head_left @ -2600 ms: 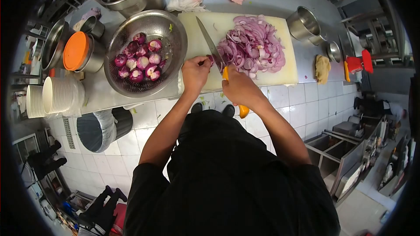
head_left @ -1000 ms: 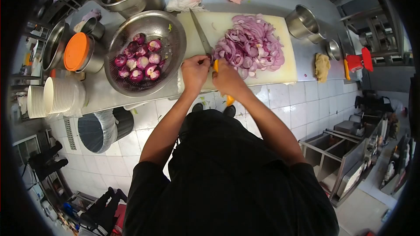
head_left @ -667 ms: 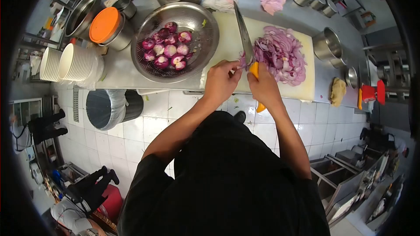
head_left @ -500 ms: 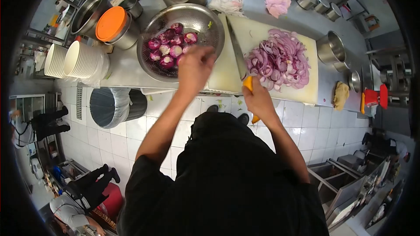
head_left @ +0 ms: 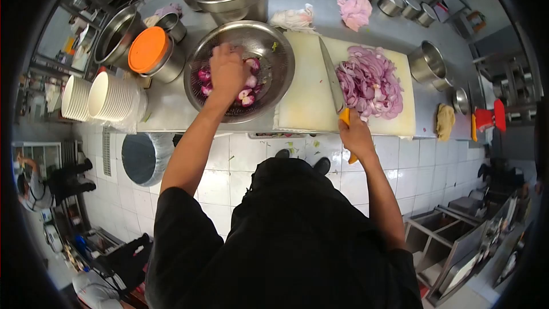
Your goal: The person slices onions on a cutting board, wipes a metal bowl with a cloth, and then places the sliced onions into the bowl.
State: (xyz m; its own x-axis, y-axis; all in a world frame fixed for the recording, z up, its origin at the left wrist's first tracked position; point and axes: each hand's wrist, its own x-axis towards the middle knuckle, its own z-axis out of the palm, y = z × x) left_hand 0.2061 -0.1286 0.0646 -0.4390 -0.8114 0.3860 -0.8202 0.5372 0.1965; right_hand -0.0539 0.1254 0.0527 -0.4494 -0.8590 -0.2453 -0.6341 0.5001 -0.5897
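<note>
Fingers [head_left: 220,57] hiding onions [head_left: 247,96] in colander [head_left: 280,63]

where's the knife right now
In the head view the knife lies blade-flat on the white cutting board, just left of the sliced onion pile, its orange handle gripped by the right hand.

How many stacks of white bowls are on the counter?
2: both at the counter's left end, one stack outermost, the other stack beside it, nearer the orange-lidded container.
</note>
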